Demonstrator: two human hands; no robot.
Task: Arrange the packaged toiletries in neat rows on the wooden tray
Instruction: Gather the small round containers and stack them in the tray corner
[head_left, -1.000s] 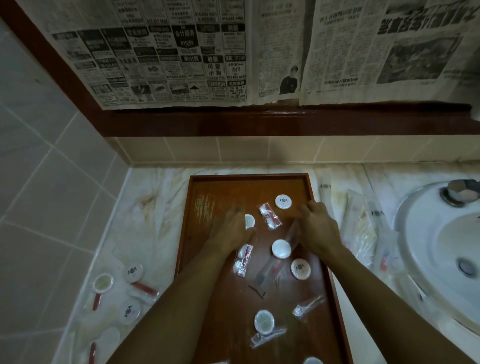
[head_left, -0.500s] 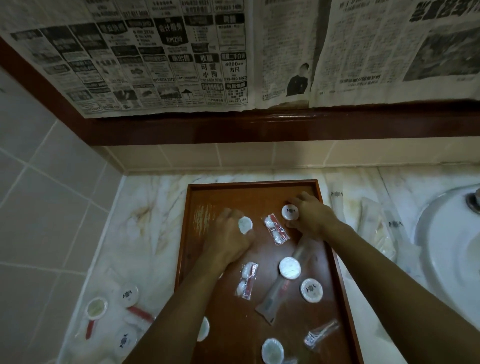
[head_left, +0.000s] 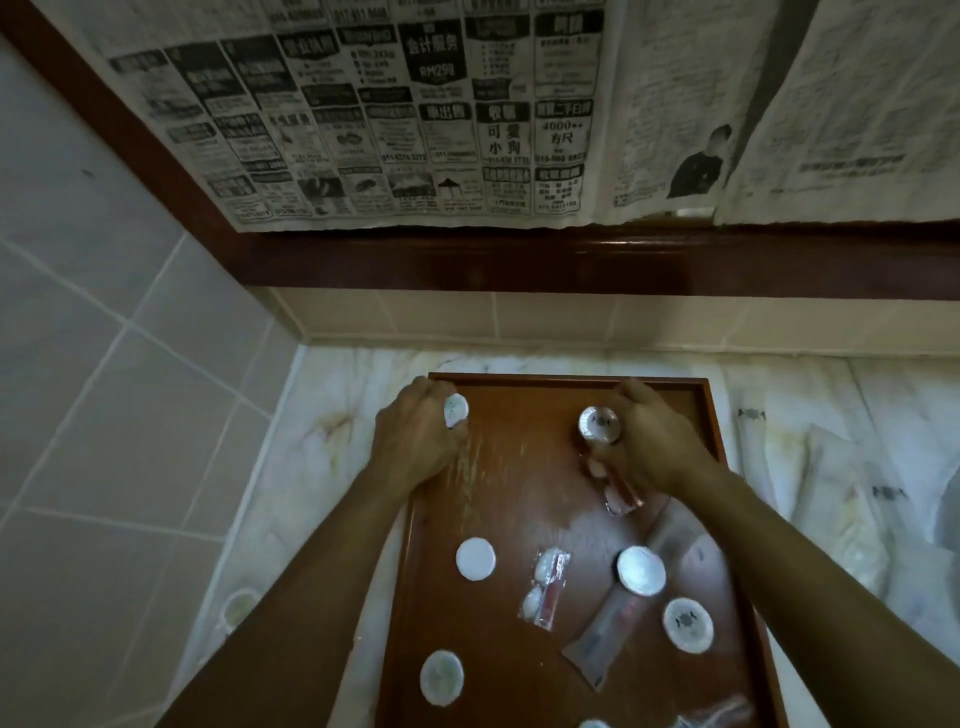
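Note:
A wooden tray lies lengthwise on the marble counter. My left hand pinches a round white packet at the tray's far left corner. My right hand grips a second round packet near the far right, together with a clear sachet with a red stripe under the fingers. Loose on the tray lie several round packets, a clear sachet with cotton pads and a long clear sleeve.
More clear packets lie on the counter right of the tray. A round packet sits on the counter at left. The tiled wall runs along the left, and a dark wooden ledge with newspaper above stands behind the tray.
Both hands have slid toward the tray's far edge, each carrying a round packet. The left went to the far left corner. The right hand also took up the striped sachet.

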